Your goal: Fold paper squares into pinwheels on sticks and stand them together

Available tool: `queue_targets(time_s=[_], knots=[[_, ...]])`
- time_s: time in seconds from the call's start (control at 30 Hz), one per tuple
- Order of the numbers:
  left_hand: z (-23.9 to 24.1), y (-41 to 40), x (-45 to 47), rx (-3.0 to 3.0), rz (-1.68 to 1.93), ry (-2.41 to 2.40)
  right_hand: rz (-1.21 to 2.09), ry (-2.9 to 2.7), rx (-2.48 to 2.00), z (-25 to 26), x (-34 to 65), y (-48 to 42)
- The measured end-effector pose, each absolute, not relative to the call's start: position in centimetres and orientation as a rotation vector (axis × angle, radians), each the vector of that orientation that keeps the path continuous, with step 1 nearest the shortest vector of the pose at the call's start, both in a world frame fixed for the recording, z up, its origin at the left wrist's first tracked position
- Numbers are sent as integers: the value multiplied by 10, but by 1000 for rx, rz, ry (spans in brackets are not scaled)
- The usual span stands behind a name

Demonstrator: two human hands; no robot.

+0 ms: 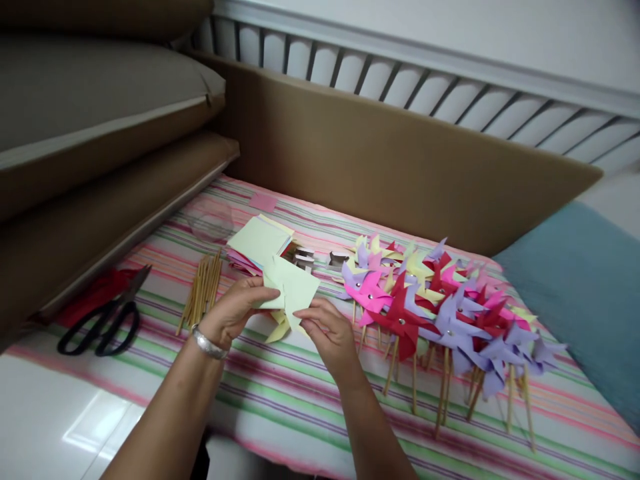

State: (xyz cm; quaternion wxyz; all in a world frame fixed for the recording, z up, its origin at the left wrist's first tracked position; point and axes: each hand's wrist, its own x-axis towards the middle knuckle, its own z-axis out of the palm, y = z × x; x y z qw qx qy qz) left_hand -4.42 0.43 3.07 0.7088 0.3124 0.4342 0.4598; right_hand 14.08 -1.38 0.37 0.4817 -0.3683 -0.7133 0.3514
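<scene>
A pale green paper square (pixel 297 283) with slits cut in from its corners is held up between both my hands. My left hand (pixel 245 300), a silver bracelet on its wrist, pinches the left side with thumb on top. The fingers of my right hand (pixel 325 327) pinch its lower right corner. Just beneath the sheet lies a yellow paper piece (pixel 279 328), partly hidden. Behind my hands sits a stack of coloured paper squares (pixel 260 241), pale green on top. To the right many finished paper pinwheels (pixel 400 320) on sticks lie heaped in red, pink, lilac and yellow.
Bamboo sticks (pixel 203 287) lie left of my hands, with black-handled scissors (pixel 107 320) farther left. Small metallic pieces (pixel 304 259) rest behind the sheet. A brown board (pixel 375 147) borders the striped cloth (pixel 280 407) at the back; stacked cushions (pixel 110 100) rise at left.
</scene>
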Motion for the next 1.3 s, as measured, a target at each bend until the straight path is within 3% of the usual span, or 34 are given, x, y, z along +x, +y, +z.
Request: queue_targets(time_s=[0.37,0.6,0.8,1.3], knots=[[27,7,-41,800,978,1043,1312,-1389,-935,-2,151,-5],[26,3,-37,961,817,961,1038,-1251,-1170,12,169,1],[21,0,-18,1150,604,958,1624,-1330,-1116,20,171,-6],[19,2,-3,1166,753,1072,1424,-1402,-1305,16,164,-4]])
